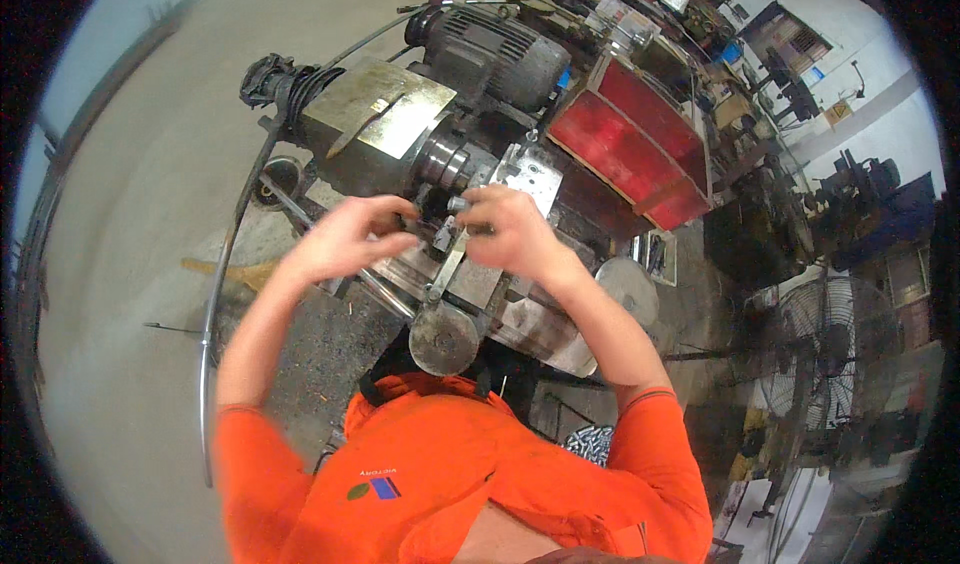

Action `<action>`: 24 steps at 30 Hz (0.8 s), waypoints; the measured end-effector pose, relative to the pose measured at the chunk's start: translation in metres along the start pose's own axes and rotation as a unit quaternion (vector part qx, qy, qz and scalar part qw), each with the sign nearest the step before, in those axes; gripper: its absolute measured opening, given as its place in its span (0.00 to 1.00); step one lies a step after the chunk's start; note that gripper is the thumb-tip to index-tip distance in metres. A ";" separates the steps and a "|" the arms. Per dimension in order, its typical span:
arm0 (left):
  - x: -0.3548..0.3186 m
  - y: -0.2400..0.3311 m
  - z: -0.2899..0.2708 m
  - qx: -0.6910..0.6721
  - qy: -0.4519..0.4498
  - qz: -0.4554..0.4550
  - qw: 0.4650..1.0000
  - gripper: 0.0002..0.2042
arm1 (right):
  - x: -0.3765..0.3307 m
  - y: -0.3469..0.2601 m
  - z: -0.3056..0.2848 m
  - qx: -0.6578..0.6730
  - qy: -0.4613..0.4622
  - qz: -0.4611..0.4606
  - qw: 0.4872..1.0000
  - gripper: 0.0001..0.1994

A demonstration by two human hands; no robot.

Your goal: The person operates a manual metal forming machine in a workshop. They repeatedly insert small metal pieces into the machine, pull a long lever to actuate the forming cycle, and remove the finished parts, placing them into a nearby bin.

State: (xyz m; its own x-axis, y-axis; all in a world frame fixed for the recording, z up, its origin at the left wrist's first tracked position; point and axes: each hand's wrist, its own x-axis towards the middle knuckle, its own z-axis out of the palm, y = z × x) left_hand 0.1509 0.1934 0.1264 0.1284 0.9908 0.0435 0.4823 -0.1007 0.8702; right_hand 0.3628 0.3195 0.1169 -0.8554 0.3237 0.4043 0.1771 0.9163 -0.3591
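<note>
A small lathe-like machine stands before me, its shiny round spindle (445, 162) pointing toward a metal slide block (530, 177). My right hand (508, 229) is over the slide, fingers bent and closed around a small grey metal cylinder (458, 204) that pokes out past the fingertips. Just left of the spindle front is my left hand (355, 237), thumb and fingers apart in a curve; I see nothing clearly held in it. Between the hands a flat metal lever (447, 264) runs down toward a round metal disc (443, 339).
Behind the spindle are a yellowish metal cover plate (385, 104) and a dark finned motor (490, 59). A red open box (640, 134) stands to the right. A fan (820, 349) is at far right. Shiny small metal parts (590, 444) lie in a heap near my right elbow.
</note>
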 end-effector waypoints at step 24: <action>-0.198 -0.177 -0.061 0.326 0.275 -0.375 0.823 0.14 | 0.044 0.079 0.052 -0.077 -0.094 0.175 0.977 0.15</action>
State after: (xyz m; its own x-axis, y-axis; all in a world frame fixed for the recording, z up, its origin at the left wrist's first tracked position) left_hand -0.0126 0.0206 -0.0061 -0.7424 0.6698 -0.0139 0.6327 0.7078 0.3143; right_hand 0.3138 0.3941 0.0622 -0.8011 0.5880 0.1121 0.5337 0.7865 -0.3108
